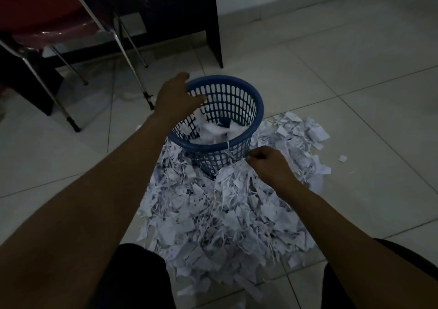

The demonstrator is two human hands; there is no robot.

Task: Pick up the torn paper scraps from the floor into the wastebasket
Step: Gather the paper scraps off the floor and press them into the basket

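Blue perforated plastic forms the wastebasket (233, 109), which is tilted toward the viewer on the pale tiled floor (355, 83), its mouth open and some white paper already seen lying inside. Its far-left rim is gripped by the left hand (176, 97), the thumb laid over the outer edge and the fingers curled down inside the wall. The near rim is met by the heap of torn paper scraps (225, 218), which is piled against the basket's lower wall and spread from there toward the viewer, reaching down between the two dark-clad knees (132, 275) at the bottom of the view. The right hand (269, 164) is held just beside the basket's near-right rim, on top of the pile, with its fingers curled and drawn together at the tips; a pinch of scraps appears to be held, though what lies between the fingertips cannot be told for certain. A stray scrap (342, 158) is seen apart from the heap's right edge. Bare tile is left to the right of the pile and beyond the basket up to the wall. To the left, the space is bounded by the metal legs of a red chair (42, 12) and by a dark desk (166, 7) behind the basket.
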